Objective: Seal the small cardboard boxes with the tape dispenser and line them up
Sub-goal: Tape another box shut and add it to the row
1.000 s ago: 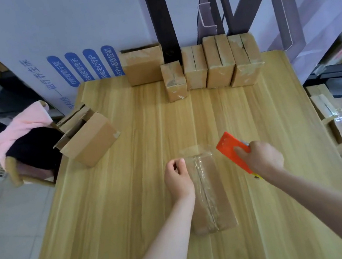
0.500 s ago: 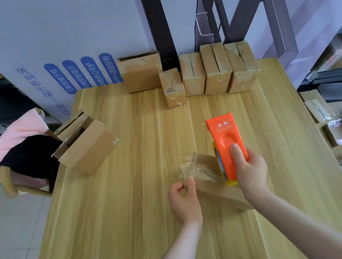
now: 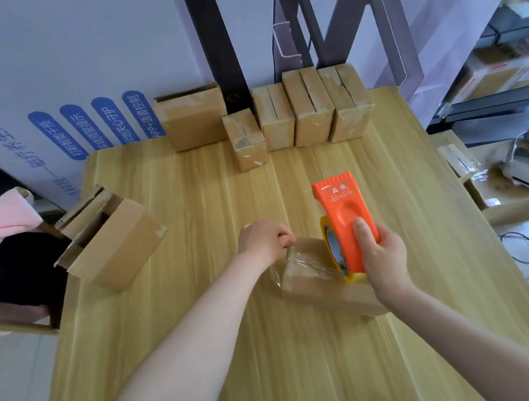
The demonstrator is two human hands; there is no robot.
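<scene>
Right grip (image 3: pixel 383 252) clasping dispenser (image 3: pixel 345 211), left (image 3: pixel 263 241) pinching tape (image 3: pixel 296 265)

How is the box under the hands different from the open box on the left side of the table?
The box under the hands has shut flaps with clear tape across it; the open box has loose flaps. The left hand pinches that tape and the right hand holds the tape dispenser against it; nothing touches the open box, which looks bulkier. Both are brown cardboard on the wooden table.
</scene>
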